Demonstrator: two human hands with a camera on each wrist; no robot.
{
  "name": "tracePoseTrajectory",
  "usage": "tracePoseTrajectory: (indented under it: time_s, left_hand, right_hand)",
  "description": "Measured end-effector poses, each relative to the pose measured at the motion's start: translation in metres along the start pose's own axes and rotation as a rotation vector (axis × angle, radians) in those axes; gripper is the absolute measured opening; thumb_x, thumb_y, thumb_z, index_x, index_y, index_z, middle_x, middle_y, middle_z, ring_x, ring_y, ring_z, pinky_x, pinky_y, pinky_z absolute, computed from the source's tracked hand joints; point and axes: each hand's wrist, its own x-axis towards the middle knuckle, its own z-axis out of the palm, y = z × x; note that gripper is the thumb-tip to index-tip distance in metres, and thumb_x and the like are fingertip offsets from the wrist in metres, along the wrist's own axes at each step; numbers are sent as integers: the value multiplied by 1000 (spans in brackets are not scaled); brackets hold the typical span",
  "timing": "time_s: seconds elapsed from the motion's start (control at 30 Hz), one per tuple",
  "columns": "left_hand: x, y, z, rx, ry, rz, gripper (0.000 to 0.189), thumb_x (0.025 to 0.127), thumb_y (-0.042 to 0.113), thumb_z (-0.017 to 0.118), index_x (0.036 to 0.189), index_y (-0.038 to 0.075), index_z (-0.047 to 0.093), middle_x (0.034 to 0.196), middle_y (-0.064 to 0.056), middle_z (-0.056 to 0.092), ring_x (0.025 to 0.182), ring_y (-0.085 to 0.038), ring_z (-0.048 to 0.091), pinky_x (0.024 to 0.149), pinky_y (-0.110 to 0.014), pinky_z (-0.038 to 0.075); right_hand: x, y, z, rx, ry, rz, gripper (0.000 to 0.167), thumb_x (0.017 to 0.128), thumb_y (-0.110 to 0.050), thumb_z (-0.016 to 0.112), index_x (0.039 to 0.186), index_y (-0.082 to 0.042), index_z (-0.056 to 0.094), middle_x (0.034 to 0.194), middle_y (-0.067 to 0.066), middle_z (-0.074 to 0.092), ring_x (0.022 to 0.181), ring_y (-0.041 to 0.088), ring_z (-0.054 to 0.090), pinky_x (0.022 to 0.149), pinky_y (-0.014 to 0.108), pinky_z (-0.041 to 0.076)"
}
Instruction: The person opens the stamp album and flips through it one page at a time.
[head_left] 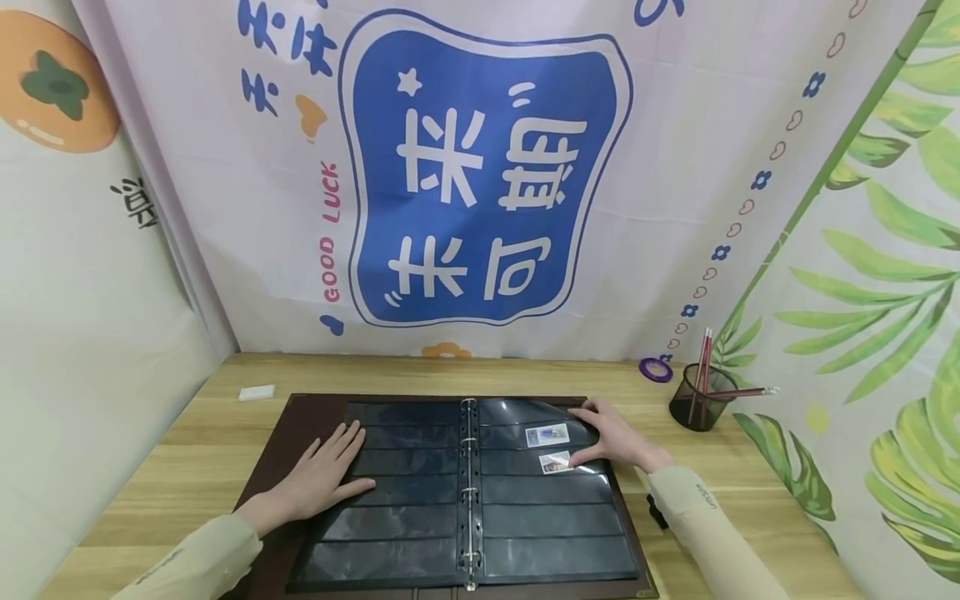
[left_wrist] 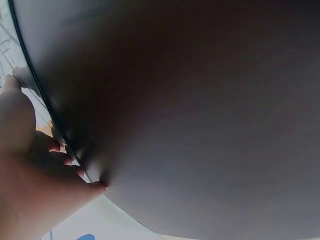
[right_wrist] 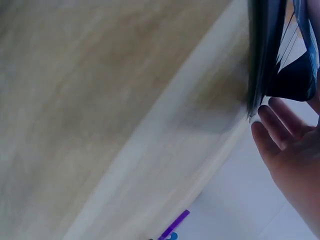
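An album [head_left: 272,454] with a dark brown cover lies spread on the table, black pocket pages held by a ring binding [head_left: 469,492] down the middle. Two small stamps [head_left: 547,435] sit in upper pockets of the right page [head_left: 555,521], one below the other. My left hand [head_left: 318,475] rests on the left page [head_left: 397,500], fingers and thumb extended. At the upper right edge, my right hand [head_left: 618,435] pinches the right page, thumb on top beside the lower stamp. In the right wrist view, that page's lifted edge [right_wrist: 295,80] bends above the fingers.
A white eraser-like block [head_left: 257,392] lies at the back left. At the back right stand a black mesh pen cup [head_left: 701,408] with several pencils and a purple tape roll [head_left: 656,370]. A small black object [head_left: 657,512] lies by the right sleeve. Printed cloth hangs behind.
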Motion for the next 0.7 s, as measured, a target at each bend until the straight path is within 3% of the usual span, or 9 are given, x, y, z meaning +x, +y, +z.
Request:
tracePoseTrajectory:
  time_s: [0.07, 0.13, 0.2, 0.27, 0.37, 0.53, 0.6, 0.7]
  left_hand:
    - [0, 0, 0, -2, -8, -8, 91, 93, 63, 54, 154, -1, 30, 162, -24, 24, 149, -49, 21, 112, -73, 20]
    - [0, 0, -1, 1, -9, -7, 91, 93, 63, 53, 154, -2, 31, 162, -25, 25, 148, -49, 22, 111, -74, 20]
    - [0, 1, -1, -1, -11, -11, 91, 93, 63, 53, 154, -1, 30, 162, -24, 24, 149, -49, 21, 112, -74, 20]
    - [1, 1, -1, 1, -9, -10, 91, 93, 63, 54, 154, -1, 31, 162, -24, 24, 149, -49, 22, 112, -74, 20]
    - [1, 1, 0, 5, -10, -10, 91, 93, 63, 53, 154, -1, 31, 162, -24, 24, 149, -49, 22, 112, -74, 20]
    - [0, 2, -2, 16, -11, -13, 91, 93, 63, 53, 154, -1, 31, 162, -24, 25, 149, -48, 23, 112, -74, 21]
    - [0, 2, -2, 15, -9, -14, 91, 93, 62, 54, 154, -1, 31, 162, -24, 25, 149, -48, 23, 112, -73, 21]
    - [0, 3, -3, 11, -10, -16, 91, 93, 62, 54, 154, -1, 31, 162, -24, 25, 149, -48, 22, 112, -73, 21]
  right_hand:
    - [0, -1, -2, -14, -3, 11, 98, 67, -56, 85, 142, -3, 53, 108, 11, 47, 93, 20, 44, 78, 32, 40]
    - [1, -4, -5, -11, -26, 40, 98, 67, -56, 85, 144, -4, 52, 105, 10, 47, 89, 18, 42, 76, 31, 38]
    - [0, -5, -7, 2, -51, 59, 100, 69, -56, 84, 146, -3, 48, 113, 15, 56, 96, 24, 54, 82, 36, 48]
    - [-1, -6, -9, 24, -65, 74, 104, 70, -55, 84, 149, -1, 43, 129, 25, 57, 112, 36, 59, 96, 51, 50]
    - [-2, -7, -10, 51, -54, 65, 107, 74, -50, 84, 152, 3, 35, 143, 34, 48, 130, 47, 51, 108, 59, 42]
    - [-4, -10, -12, 106, 19, 50, 103, 80, -29, 82, 153, 10, 21, 150, 37, 36, 136, 51, 43, 113, 60, 36]
    - [-5, -12, -15, 183, 37, 70, 100, 82, -20, 80, 153, 11, 17, 144, 38, 43, 121, 49, 57, 102, 58, 48]
    - [-6, -16, -23, 315, 50, 107, 90, 86, -12, 75, 151, 13, 18, 127, 37, 54, 87, 39, 70, 75, 46, 61]
